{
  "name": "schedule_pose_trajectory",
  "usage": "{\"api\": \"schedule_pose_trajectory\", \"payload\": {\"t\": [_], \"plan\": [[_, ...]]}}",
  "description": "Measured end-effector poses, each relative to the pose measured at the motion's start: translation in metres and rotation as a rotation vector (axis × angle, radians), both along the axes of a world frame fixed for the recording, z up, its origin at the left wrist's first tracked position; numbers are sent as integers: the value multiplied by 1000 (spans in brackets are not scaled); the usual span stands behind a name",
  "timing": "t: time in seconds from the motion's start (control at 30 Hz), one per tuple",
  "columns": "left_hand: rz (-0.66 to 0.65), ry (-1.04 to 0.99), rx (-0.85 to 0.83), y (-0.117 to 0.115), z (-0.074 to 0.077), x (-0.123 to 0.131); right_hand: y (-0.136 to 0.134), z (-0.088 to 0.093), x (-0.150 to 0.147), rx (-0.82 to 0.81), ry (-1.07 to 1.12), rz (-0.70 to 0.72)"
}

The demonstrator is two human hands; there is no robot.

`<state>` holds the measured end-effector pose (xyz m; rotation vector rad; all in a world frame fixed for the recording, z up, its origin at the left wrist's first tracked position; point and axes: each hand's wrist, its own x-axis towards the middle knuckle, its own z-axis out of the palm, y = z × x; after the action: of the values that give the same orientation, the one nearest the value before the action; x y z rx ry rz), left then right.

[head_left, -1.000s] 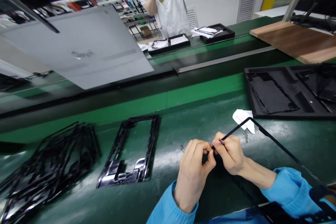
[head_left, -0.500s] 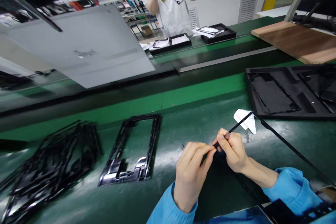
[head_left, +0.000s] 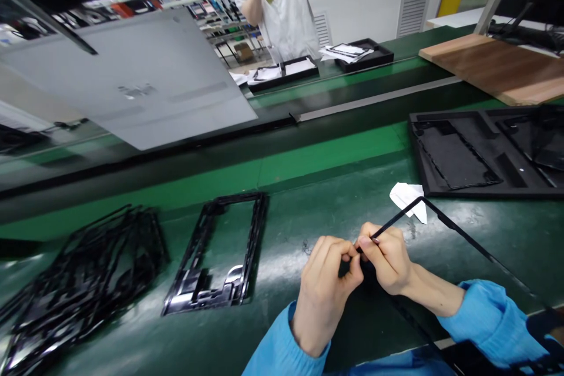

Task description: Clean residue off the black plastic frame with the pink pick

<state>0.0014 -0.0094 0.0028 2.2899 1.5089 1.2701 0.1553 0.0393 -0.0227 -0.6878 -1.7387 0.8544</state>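
Observation:
A thin black rectangular frame is tilted up over the green bench, one corner pointing away from me. My right hand is closed on its near-left side, thumb on top. Close against it, my left hand pinches at the same edge with thumb and forefinger; whether it grips the frame or some small piece there is hidden by the fingers. A crumpled white paper lies just behind the frame's corner.
To the left stand a neat stack of black frames and a loose heap of frames. A black foam tray holding frames lies at right, near a wooden board. Across the bench, a person in white holds a yellowish sheet.
The black frame has tilted slightly, its far corner lower in view. My left fingers have curled in closer to my right hand. Across the bench, the person's hand has moved nearer the yellowish sheet.

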Motion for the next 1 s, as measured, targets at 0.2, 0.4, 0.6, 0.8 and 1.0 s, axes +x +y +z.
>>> {"api": "schedule_pose_trajectory", "payload": {"t": [0.2, 0.4, 0.6, 0.8, 1.0], "plan": [[39, -53, -65, -1, -1, -2, -2, -1, 1, -33, 8, 10], [41, -63, -87, -3, -3, -7, -1, -1, 1, -126, 60, -12], [14, -109, -92, -6, 0, -11, 0, -2, 1, -183, 92, -12], [-22, -185, -28, -6, 5, -6, 1, -3, 2, -192, 99, -14], [-44, -56, 47, -5, 10, -6, 1, -1, 2, -160, 67, -14]]}}
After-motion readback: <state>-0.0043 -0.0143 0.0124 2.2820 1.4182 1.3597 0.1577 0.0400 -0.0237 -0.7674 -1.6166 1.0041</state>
